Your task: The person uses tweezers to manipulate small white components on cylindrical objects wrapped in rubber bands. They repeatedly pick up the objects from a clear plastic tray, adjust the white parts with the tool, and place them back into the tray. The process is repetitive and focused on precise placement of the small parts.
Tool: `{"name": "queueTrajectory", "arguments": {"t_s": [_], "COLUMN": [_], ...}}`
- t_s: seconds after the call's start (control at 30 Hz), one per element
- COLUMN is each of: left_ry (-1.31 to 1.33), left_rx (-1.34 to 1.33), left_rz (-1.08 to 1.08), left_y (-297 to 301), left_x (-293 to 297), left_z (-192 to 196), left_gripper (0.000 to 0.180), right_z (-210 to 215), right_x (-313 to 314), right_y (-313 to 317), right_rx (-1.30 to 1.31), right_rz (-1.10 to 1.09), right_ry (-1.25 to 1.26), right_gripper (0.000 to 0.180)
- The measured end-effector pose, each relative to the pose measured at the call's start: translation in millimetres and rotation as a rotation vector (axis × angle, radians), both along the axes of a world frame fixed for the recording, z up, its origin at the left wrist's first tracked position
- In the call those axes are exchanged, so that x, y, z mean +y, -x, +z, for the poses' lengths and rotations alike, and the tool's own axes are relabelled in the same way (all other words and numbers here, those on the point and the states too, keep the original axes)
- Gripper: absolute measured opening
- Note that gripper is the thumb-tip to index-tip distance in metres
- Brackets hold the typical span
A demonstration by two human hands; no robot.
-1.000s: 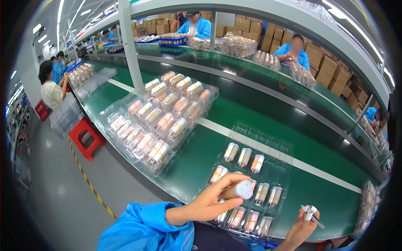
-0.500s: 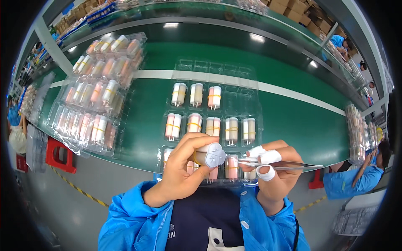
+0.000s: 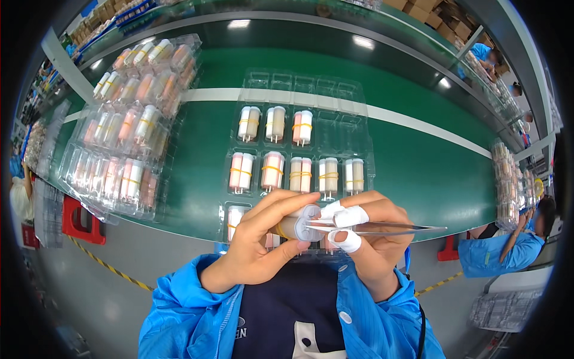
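Note:
My left hand [image 3: 256, 245] is closed around a bundle of capped cylinders [image 3: 305, 224] held by a yellow rubber band, its pale round ends turned to the right. My right hand [image 3: 382, 242], with white tape wrapped on several fingertips, grips metal tweezers [image 3: 412, 230]. The tweezer tips reach the capped end of the bundle; whether they pinch anything there is too small to tell. Beyond and partly beneath both hands, a clear plastic tray [image 3: 339, 133] carries rows of similar banded bundles, pink, white and greyish. Some of its front row is hidden by my hands.
Stacked clear trays of bundles [image 3: 110, 152] stand at the left of the green table [image 3: 418, 173]. More filled trays [image 3: 507, 185] are at the right edge. A co-worker in a blue coat [image 3: 493, 257] sits at far right. Red stools [image 3: 81, 221] are below the table edge.
My right hand has moved left, bringing the tweezer tips from beside the bundle onto its capped end. My left hand still holds the bundle. The view has shifted slightly.

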State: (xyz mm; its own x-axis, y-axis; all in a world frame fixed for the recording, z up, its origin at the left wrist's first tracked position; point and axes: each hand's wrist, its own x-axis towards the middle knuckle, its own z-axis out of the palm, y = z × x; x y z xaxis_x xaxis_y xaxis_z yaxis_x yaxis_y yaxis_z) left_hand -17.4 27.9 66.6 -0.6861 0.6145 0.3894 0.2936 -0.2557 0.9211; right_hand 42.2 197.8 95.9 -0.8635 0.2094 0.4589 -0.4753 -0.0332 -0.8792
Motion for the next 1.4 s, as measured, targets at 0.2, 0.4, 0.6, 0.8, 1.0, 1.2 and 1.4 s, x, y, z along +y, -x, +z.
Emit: {"name": "queueTrajectory", "arguments": {"t_s": [0.2, 0.4, 0.6, 0.8, 1.0, 1.2, 1.4], "left_ry": [-0.017, -0.002, 0.002, 0.019, -0.015, -0.028, -0.023], "left_rx": [-0.056, -0.053, -0.118, -0.100, -0.127, -0.104, -0.076], "left_rz": [-0.035, -0.034, -0.044, -0.024, -0.055, -0.063, -0.073], "left_y": [0, 2, 0, 1, 2, 4, 5], "left_x": [-1, -2, -2, -2, -2, -2, -2], "left_z": [0, 0, 4, 6, 5, -1, -4], "left_gripper": [0.053, 0.053, 0.052, 0.051, 0.052, 0.054, 0.053], "right_z": [-2, -1, -2, 0, -9, -10, -7], "right_x": [2, 3, 5, 2, 3, 4, 7], "right_y": [2, 3, 4, 5, 8, 8, 9], "right_rx": [0.003, -0.006, 0.020, 0.018, 0.070, 0.079, 0.079], "right_rz": [0.037, 0.048, 0.034, 0.036, 0.101, 0.128, 0.123], "right_ry": [0.029, -0.004, -0.093, -0.109, 0.020, 0.008, -0.075], "right_gripper": [0.018, 0.017, 0.019, 0.017, 0.016, 0.015, 0.015]}}
